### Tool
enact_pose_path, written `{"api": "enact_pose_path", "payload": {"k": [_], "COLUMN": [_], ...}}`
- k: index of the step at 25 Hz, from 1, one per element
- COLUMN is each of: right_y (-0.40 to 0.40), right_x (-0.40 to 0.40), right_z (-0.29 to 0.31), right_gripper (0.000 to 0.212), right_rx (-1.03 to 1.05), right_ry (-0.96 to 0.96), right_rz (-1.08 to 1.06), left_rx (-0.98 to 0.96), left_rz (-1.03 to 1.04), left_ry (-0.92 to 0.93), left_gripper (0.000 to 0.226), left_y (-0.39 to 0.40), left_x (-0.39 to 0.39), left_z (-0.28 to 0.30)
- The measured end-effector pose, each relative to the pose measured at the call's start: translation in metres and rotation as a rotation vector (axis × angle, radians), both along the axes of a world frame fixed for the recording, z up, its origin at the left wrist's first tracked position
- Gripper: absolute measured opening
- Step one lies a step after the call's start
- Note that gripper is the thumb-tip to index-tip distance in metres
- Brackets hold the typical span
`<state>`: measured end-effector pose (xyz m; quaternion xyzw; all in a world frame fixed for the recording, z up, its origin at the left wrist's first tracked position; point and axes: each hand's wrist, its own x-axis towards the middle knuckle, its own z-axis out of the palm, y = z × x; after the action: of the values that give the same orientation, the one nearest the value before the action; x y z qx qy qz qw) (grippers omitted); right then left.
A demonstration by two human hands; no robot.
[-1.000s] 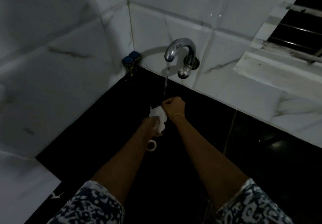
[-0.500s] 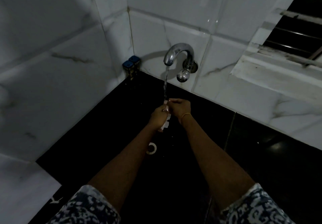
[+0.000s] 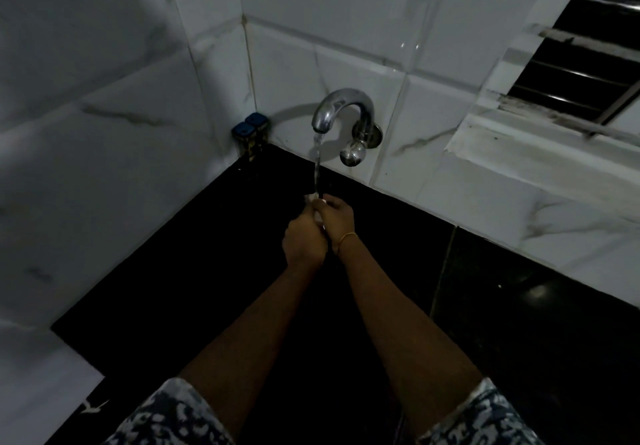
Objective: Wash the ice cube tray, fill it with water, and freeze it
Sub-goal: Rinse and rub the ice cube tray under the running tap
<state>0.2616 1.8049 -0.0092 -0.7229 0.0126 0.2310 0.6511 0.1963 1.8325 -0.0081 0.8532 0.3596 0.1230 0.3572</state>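
Observation:
My left hand (image 3: 304, 240) and my right hand (image 3: 337, 217) are pressed together under the running tap (image 3: 341, 108), over the black sink basin (image 3: 166, 271). Both curl round a small white thing, the ice cube tray (image 3: 319, 217). Only slivers of it show between the fingers and at the top by the fingertips. The water stream (image 3: 317, 160) falls straight onto the fingertips and the tray's top edge. A thin gold bangle sits on my right wrist.
Two small blue-lidded containers (image 3: 251, 125) stand in the back left corner of the basin. White marble-tiled walls (image 3: 104, 132) close the sink on the left and behind. A barred window with a ledge (image 3: 540, 139) is at the upper right.
Both hands have risen toward the spout and closed together. The white tray, clearly visible a second ago, is now almost fully covered by the fingers. The drain ring is hidden by my left arm.

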Motion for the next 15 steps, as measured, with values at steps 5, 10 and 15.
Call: {"api": "enact_pose_path", "payload": {"k": [5, 10, 15], "right_y": [-0.004, -0.007, -0.015], "right_x": [0.002, -0.007, -0.003], "right_z": [0.001, 0.002, 0.008], "right_gripper": [0.026, 0.044, 0.039], "right_rx": [0.015, -0.12, -0.113], "right_ry": [0.029, -0.054, -0.131], "right_rz": [0.034, 0.058, -0.005], "left_rx": [-0.058, -0.528, -0.452], "left_rz": [-0.209, -0.201, -0.264], "left_ry": [-0.125, -0.372, -0.129], "left_gripper": [0.052, 0.042, 0.057], "left_y": [0.009, 0.016, 0.023], "left_x": [-0.012, -0.018, 0.005], "left_z": [-0.011, -0.03, -0.047]}}
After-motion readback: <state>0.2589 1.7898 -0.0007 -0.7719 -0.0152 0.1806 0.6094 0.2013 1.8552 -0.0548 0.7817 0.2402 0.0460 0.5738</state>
